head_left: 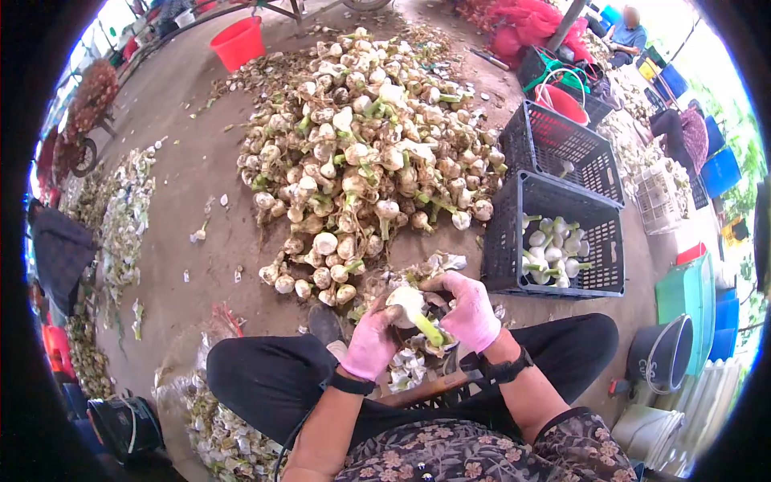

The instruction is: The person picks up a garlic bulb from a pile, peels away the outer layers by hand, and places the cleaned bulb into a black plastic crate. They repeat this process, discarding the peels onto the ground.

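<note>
Gripping garlic bulb | left hand fingers closed under it | right hand fingers closed beside it

You are sitting in an open-air farm yard where produce is being sorted by hand. Daylight is falling on a bare concrete floor, and a big heap of garlic bulbs is lying straight on it. Loose skins are piling up along the left edge. Black plastic crates are standing beside the heap, the nearer one holding cleaned white bulbs. A red bucket, red mesh sacks and stacked blue tubs are ringing the yard, and another person is sitting at the far side
</note>
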`<state>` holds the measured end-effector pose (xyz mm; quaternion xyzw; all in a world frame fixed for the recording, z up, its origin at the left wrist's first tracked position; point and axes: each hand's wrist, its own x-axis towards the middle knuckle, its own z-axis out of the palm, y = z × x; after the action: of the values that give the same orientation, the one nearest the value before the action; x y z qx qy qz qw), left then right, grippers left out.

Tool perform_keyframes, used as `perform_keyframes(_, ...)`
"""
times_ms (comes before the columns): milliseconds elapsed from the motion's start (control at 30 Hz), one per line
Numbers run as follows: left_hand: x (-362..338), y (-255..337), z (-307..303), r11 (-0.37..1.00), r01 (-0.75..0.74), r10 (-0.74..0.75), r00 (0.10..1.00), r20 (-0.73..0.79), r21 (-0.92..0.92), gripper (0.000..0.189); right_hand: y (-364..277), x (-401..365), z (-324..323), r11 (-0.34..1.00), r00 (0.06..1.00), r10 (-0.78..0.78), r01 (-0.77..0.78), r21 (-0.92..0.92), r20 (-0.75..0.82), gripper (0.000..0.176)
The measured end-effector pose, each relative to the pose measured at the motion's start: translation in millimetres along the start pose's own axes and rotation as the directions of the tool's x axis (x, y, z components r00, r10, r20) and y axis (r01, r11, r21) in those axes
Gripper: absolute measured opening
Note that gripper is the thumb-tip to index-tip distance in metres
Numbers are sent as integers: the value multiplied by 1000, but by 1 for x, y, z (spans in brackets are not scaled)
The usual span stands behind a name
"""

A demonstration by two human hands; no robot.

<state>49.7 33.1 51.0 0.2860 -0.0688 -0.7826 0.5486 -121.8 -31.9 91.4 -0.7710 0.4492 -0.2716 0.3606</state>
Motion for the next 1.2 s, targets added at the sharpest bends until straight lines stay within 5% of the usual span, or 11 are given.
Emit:
perform_keyframes(133,1,1,-9,979,182,-180,983,33,-89,40,5,10,4,1000,1000,10,-10,26,22,28)
perform_keyframes(300,0,-3,-16,989,40,-51,996,79,139,36,16,9,18,997,1000,13,-14,72,20,23)
perform_keyframes(400,-12,-5,-5,982,132,-146,983,110,132,39,52,9,34,994,995,97,-99,-51,-29,20)
perform_keyframes(467,-12,-7,-4,957,266,-279,954,111,119,47,92,7,47,902,961,227,-148,-406,155,19)
perform_keyframes(600,-12,4,11,983,168,-177,975,136,76,36,68,-12,29,999,998,44,-44,-5,39,30)
perform_keyframes(733,-5,-5,6,961,6,0,1000,-20,276,42,41,-7,-9,734,899,359,-439,518,252,38)
perform_keyframes(800,-5,-4,10,976,49,-39,998,-49,211,47,20,-10,-15,820,942,253,-329,468,220,39)
perform_keyframes(867,-1,-7,15,746,-52,114,992,-50,664,52,10,-8,-14,962,990,8,-46,268,139,35)
perform_keyframes(1033,2,-8,16,600,-92,140,990,9,795,55,48,-1,14,922,927,370,-359,149,-57,27)
perform_keyframes(1133,5,-8,14,561,-81,242,968,-69,824,49,47,-15,22,539,828,513,-517,665,228,32)
perform_keyframes(1200,12,-17,1,474,-82,302,950,-75,877,52,37,-26,27,254,824,364,-537,804,435,45)
